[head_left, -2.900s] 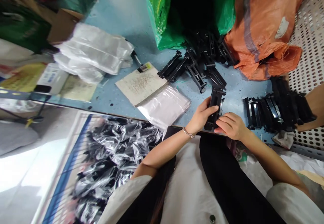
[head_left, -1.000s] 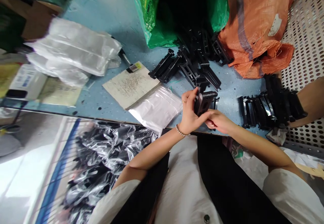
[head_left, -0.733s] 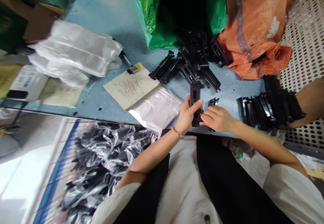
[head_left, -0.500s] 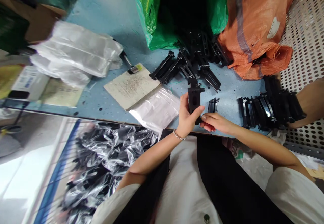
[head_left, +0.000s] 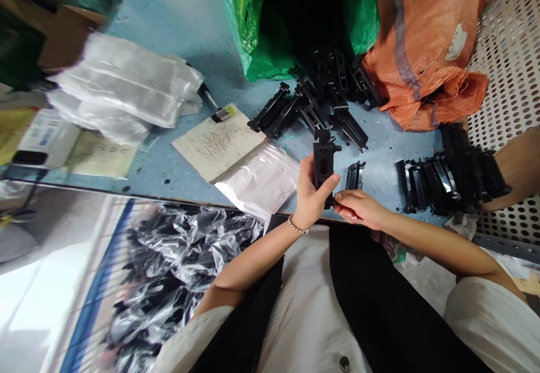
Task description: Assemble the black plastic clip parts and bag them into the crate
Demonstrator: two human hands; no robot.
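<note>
Upright above the table's front edge is a black plastic bracket-like part (head_left: 324, 159), with a slot in its face and a small peg on its right side. My left hand (head_left: 311, 196) is wrapped round its lower half, thumb across the front. The fingers of my right hand (head_left: 358, 207) pinch at the part's bottom end; whether they hold a small piece there is too hidden to tell. Just beyond my right hand lies a similar black part (head_left: 355, 176). Farther back, several loose black parts (head_left: 312, 108) spill from the mouth of a green plastic bag (head_left: 257, 63).
At right, several black parts (head_left: 447, 181) stand in a row beside an orange woven sack (head_left: 426, 63) and a perforated metal panel (head_left: 510, 97). Clear plastic bags (head_left: 130, 80) and a stained board (head_left: 219, 142) lie left. Below, a wire rack (head_left: 90, 288) holds plastic-wrapped black items (head_left: 181, 266).
Both hands stay almost in place around the black part. My right hand's fingers have shifted slightly at its lower end. The view has moved a little.
</note>
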